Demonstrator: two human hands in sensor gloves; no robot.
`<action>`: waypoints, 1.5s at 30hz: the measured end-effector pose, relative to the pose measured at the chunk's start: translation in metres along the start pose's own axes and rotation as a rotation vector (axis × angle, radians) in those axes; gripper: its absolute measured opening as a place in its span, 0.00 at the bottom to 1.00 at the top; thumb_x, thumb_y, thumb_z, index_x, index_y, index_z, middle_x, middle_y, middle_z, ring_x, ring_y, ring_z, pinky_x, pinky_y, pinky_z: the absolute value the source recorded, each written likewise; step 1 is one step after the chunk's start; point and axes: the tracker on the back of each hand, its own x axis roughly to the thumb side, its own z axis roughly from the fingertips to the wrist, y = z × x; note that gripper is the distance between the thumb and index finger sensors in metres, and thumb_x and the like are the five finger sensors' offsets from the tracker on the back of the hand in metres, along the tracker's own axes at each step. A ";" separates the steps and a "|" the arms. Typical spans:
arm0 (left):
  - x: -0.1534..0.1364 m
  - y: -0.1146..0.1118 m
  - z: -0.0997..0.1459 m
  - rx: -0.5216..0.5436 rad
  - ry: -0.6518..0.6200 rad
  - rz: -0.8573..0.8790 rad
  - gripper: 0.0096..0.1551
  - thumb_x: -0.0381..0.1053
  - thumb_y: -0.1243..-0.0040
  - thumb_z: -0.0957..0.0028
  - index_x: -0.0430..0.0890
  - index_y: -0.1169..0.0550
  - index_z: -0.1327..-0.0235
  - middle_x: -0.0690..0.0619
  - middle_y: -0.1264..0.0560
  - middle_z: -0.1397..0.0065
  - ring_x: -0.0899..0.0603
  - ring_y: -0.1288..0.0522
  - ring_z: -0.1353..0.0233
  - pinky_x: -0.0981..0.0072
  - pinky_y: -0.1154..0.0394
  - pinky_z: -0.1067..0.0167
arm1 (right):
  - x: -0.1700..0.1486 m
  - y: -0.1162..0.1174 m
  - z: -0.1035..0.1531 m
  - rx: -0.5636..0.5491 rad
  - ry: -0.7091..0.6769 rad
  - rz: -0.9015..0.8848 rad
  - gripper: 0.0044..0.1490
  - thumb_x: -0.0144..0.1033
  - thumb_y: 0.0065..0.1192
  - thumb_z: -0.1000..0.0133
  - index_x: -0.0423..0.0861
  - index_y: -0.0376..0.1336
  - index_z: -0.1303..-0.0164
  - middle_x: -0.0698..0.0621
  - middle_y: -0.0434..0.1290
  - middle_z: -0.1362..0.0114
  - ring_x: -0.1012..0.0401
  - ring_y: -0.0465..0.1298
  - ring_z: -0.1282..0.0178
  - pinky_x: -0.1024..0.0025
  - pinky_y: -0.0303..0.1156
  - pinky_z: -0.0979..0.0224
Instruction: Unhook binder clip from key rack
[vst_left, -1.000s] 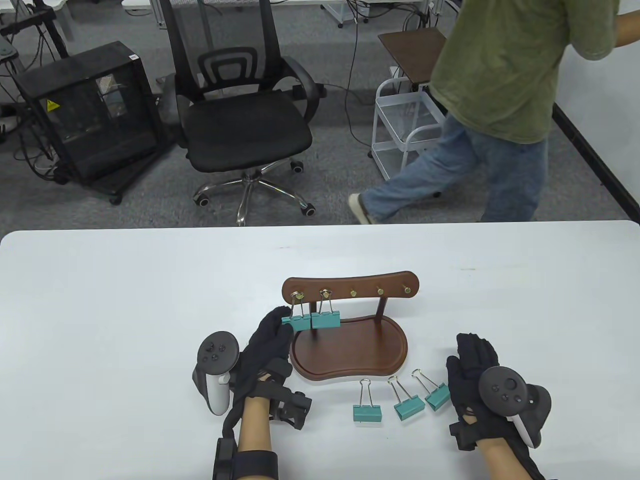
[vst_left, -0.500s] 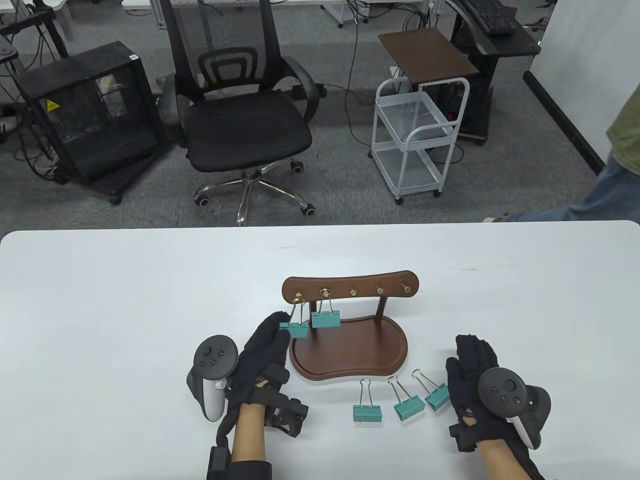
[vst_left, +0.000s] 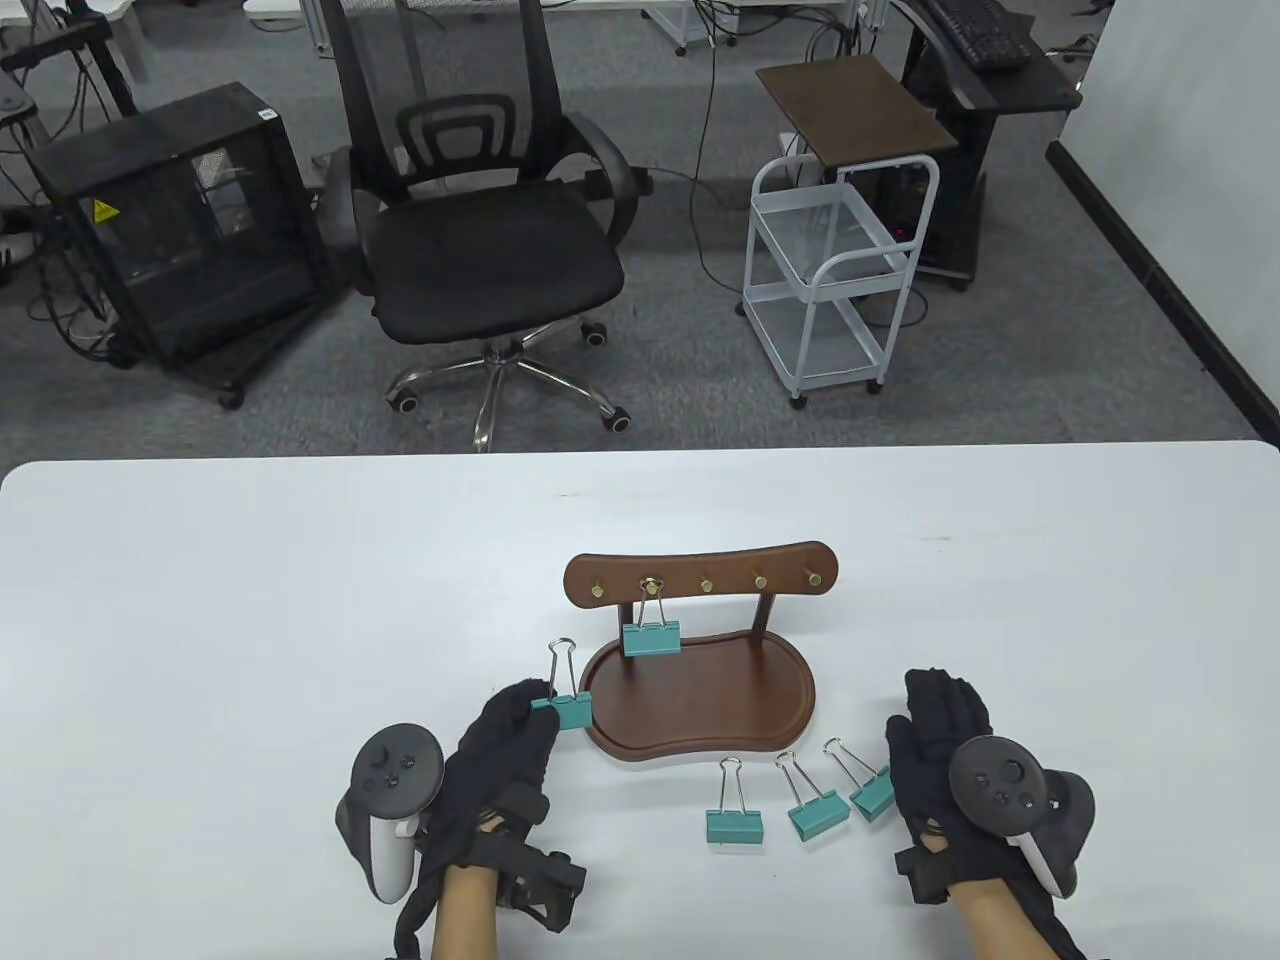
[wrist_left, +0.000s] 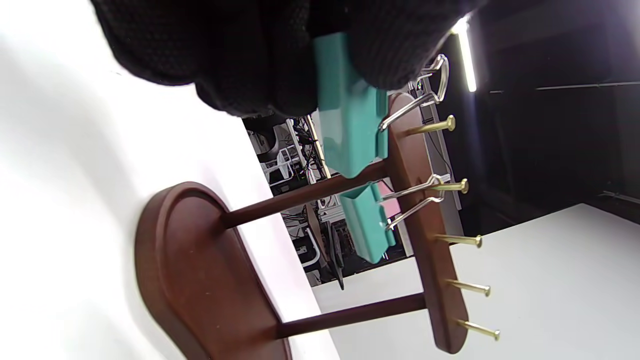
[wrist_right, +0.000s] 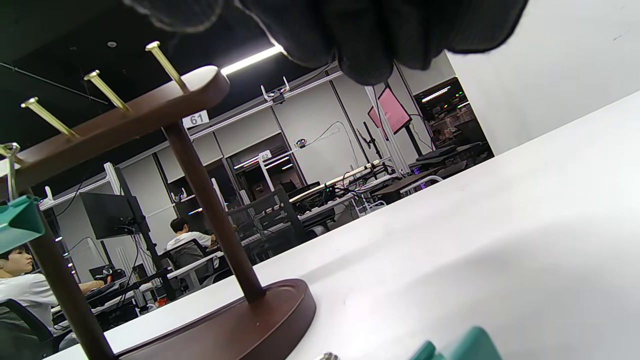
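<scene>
One binder clip (vst_left: 567, 702), pinched in left-hand fingers (vst_left: 522, 712), hangs clear beside the key rack (vst_left: 700, 640)'s left edge.

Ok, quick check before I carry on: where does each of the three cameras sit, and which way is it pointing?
Table view: high, looking down at the white table and key rack; shows left hand, right hand, both forearms.
Left wrist view: on its side, facing the rack; gloved fingers pinch a teal binder clip.
Right wrist view: low, near the tabletop, facing the rack's right post; fingertips at top.
Shared: all three show the rack; table and left wrist views share the hanging clip.
</scene>
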 end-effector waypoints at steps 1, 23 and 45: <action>-0.001 -0.001 0.001 0.005 0.004 -0.013 0.28 0.60 0.42 0.43 0.57 0.26 0.29 0.49 0.24 0.29 0.39 0.23 0.34 0.42 0.26 0.39 | 0.000 0.000 0.000 0.001 -0.001 0.002 0.38 0.55 0.50 0.53 0.49 0.58 0.34 0.42 0.64 0.26 0.43 0.62 0.27 0.50 0.64 0.29; -0.011 -0.035 -0.012 -0.158 0.334 -0.710 0.26 0.62 0.44 0.41 0.51 0.16 0.39 0.46 0.17 0.42 0.40 0.19 0.46 0.44 0.23 0.49 | 0.001 0.001 0.000 0.009 0.000 -0.006 0.38 0.54 0.50 0.52 0.49 0.58 0.34 0.42 0.63 0.26 0.43 0.61 0.27 0.49 0.63 0.29; -0.007 -0.051 -0.014 -0.073 0.255 -1.069 0.25 0.64 0.42 0.44 0.55 0.16 0.40 0.48 0.18 0.41 0.40 0.19 0.45 0.46 0.22 0.50 | 0.000 0.001 -0.001 0.008 0.000 -0.016 0.38 0.55 0.50 0.52 0.49 0.58 0.34 0.42 0.64 0.26 0.43 0.62 0.27 0.49 0.64 0.29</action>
